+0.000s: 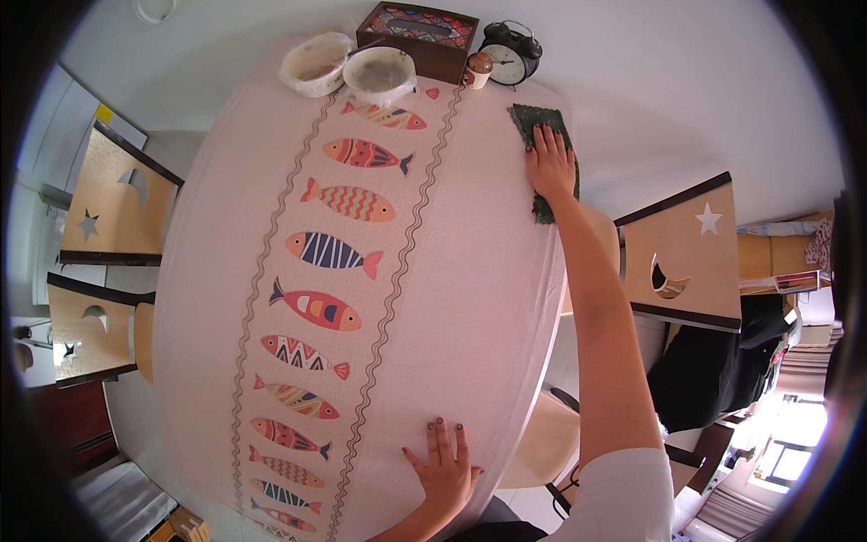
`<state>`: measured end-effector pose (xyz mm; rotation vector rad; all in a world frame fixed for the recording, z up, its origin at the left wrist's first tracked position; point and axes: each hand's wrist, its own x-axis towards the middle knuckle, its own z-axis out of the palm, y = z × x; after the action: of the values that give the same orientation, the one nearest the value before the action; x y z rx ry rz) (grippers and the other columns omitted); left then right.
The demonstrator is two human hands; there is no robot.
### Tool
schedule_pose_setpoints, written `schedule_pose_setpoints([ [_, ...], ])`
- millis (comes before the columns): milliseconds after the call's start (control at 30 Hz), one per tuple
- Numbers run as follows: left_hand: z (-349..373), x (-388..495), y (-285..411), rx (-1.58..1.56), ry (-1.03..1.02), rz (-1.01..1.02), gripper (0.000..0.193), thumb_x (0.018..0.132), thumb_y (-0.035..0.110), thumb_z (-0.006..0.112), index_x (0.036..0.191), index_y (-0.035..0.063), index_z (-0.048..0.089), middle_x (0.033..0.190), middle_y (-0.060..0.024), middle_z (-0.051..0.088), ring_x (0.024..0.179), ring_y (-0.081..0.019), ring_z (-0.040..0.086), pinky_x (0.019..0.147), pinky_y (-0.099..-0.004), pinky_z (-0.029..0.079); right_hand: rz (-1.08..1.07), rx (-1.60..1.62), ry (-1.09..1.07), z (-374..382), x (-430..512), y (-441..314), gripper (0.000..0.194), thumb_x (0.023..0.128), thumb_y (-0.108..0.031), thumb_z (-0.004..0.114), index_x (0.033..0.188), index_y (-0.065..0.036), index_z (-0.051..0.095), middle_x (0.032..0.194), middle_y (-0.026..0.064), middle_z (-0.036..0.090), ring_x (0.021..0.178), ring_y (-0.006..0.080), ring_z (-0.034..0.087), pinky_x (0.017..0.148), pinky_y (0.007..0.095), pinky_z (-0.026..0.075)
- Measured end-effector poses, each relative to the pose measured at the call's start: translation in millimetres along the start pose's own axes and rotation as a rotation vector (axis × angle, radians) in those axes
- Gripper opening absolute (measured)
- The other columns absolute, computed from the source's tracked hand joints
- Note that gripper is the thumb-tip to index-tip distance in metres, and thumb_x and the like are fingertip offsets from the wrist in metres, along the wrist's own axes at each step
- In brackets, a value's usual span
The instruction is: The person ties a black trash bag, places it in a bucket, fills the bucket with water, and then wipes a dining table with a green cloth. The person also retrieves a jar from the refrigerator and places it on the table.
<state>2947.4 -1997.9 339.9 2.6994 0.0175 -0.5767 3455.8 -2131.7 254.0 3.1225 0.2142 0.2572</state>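
My right hand (552, 166) lies palm down on a dark green cloth (559, 122) near the table's right edge. Its fingers are extended and slightly apart, and part of the cloth is hidden beneath it. My left hand (447, 467) rests on the pale pink tablecloth (474, 291) nearer to me, fingers spread, holding nothing. A printed band of colourful fish (325, 251) between wavy lines runs lengthwise along the tablecloth, left of both hands.
At the far end stand two plastic-covered bowls (315, 64) (379, 73), a patterned tissue box (420, 54), a small brown-and-white jar (478, 70) and a black alarm clock (509, 57). Wooden chairs (118, 196) (681, 251) flank the table; a white wall adjoins its far end.
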Motion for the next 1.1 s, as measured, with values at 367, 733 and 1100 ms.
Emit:
schedule_pose_setpoints([
  [367,-8,-2,8,-0.021,0.046,-0.018,0.095,0.063,0.043,0.076,0.138,0.0037,0.034,0.142,-0.0281,0.025,0.134,-0.0411,0.024,0.089,-0.0768,0.014,-0.076,-0.022,0.018,-41,-130,-35,0.059,0.087,-0.033,0.046,0.141,-0.012,0.033,0.147,0.0095,0.027,0.136,0.03,0.024,0.109,0.05,0.021],
  [733,-1,-3,7,0.05,0.014,-0.014,0.097,0.06,0.046,0.077,0.137,0.0034,0.034,0.142,-0.0287,0.024,0.133,-0.0427,0.024,0.094,-0.0722,0.017,-0.951,0.087,-0.342,-99,-241,-68,0.051,0.09,-0.039,0.045,0.138,-0.025,0.038,0.148,0.0024,0.026,0.136,0.0258,0.023,0.108,0.0491,0.02],
  [1100,-6,4,8,0.019,0.019,-0.034,0.093,0.06,0.045,0.076,0.135,0.0057,0.039,0.142,-0.0251,0.029,0.132,-0.0393,0.03,0.098,-0.066,0.023,0.063,0.017,0.084,-7,10,3,0.049,0.093,-0.036,0.035,0.14,-0.023,0.036,0.148,0.0027,0.029,0.135,0.0254,0.028,0.107,0.0503,0.023],
])
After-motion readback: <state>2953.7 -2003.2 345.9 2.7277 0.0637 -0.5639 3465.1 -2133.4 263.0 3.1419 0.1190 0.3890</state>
